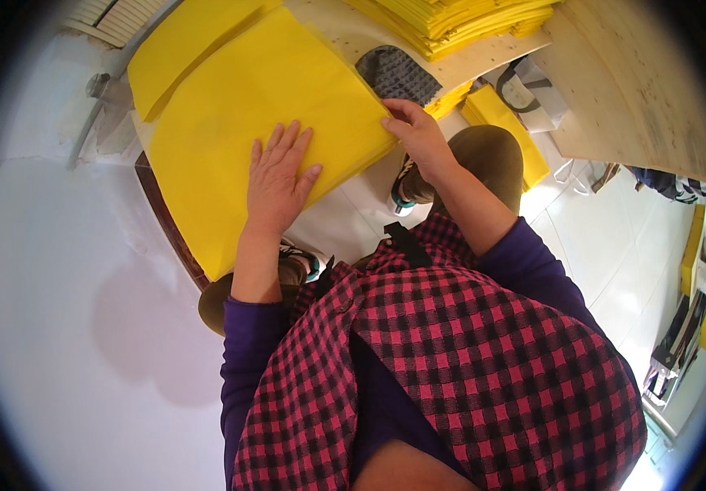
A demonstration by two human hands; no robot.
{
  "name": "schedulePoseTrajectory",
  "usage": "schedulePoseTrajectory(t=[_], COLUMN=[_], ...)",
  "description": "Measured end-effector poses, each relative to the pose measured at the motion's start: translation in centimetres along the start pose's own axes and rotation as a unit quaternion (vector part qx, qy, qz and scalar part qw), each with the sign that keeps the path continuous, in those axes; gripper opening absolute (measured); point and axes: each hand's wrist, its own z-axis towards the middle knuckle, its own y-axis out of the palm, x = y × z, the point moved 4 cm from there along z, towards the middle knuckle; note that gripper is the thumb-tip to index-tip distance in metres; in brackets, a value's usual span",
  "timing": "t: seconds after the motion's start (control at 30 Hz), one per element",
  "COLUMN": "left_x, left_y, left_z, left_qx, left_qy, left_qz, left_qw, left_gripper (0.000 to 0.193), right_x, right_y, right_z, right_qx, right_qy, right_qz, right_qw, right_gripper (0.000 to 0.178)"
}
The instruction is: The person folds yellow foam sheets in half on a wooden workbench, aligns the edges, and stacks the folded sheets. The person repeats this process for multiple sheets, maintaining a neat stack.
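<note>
A large, flat yellow sheet [230, 123] lies across the work table in front of me, with several layers showing at its right edge. It looks like cloth or soft non-woven material. My left hand [277, 173] rests palm down near its middle, fingers stretched out. At the sheet's right corner, my right hand [418, 137] pinches the edge between thumb and fingers. How many layers sit in that pinch is hidden. A second yellow piece [156, 69] lies along the sheet's far left side. Just beyond my right hand is a dark grey textured pad [394, 75].
A stack of yellow sheets [451, 24] sits on the wooden table [496, 53] at the far right. Below it, a yellow bundle [504, 123] and a white bag with a dark handle [533, 94] stand near a wooden panel [639, 90]. A white wall [50, 270] borders the left.
</note>
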Motion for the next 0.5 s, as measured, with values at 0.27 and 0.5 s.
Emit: schedulePoseTrajectory(t=[0.27, 0.5], left_x=[0.1, 0.1], left_y=[-0.2, -0.3], left_z=[0.0, 0.0], left_qx=[-0.01, -0.009], left_qy=[-0.01, -0.008], left_qz=[-0.007, -0.017], left_qw=[1.0, 1.0], left_gripper=[0.051, 0.052], right_x=[-0.9, -2.3], right_y=[-0.1, 0.3], right_z=[0.2, 0.7], right_qx=[-0.006, -0.01], right_qy=[-0.012, -0.061], right_qz=[-0.024, -0.089], right_qw=[1.0, 0.994], right_gripper=[0.046, 0.05])
